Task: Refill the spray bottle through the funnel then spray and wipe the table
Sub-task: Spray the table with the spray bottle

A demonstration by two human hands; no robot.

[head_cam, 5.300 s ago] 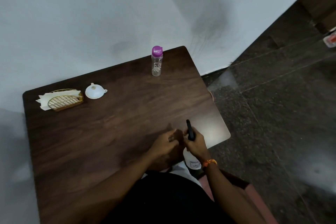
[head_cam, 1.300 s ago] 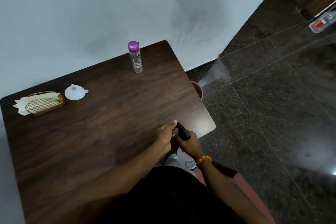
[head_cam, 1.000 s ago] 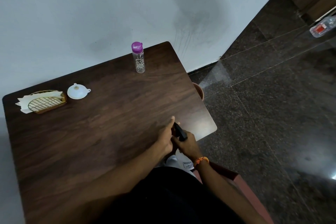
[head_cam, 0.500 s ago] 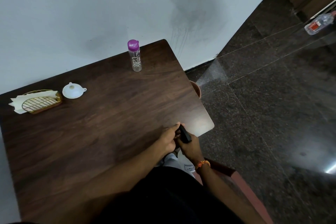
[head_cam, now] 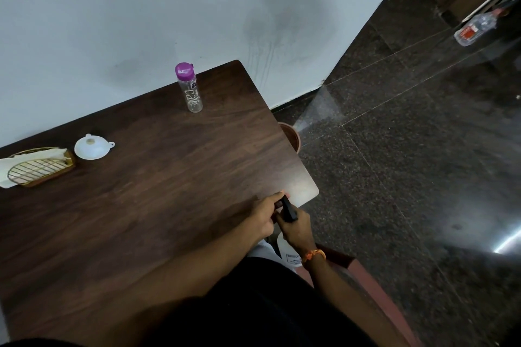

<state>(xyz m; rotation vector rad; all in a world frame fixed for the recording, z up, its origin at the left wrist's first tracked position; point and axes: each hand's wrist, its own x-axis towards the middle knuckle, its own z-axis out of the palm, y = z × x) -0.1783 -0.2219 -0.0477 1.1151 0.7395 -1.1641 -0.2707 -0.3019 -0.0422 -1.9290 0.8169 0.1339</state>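
A white spray bottle (head_cam: 284,251) with a black spray head (head_cam: 289,211) sits at the table's near right edge, mostly hidden below my hands. My right hand (head_cam: 296,227) grips the neck and black head. My left hand (head_cam: 263,215) pinches the head from the left side. A white funnel (head_cam: 90,147) lies mouth down at the far left of the dark wooden table (head_cam: 146,183). A clear water bottle with a purple cap (head_cam: 190,89) stands upright near the far edge.
A gold wire holder with white napkins (head_cam: 31,167) lies left of the funnel. A brown pot (head_cam: 290,135) peeks out beside the table's right edge. Dark polished stone floor stretches to the right, with a clear bottle (head_cam: 476,27) lying far off. A white wall backs the table.
Both hands stay on the spray head at the table's near right edge, with small shifts of the fingers around it. The view has swung slightly; the table objects have not moved.
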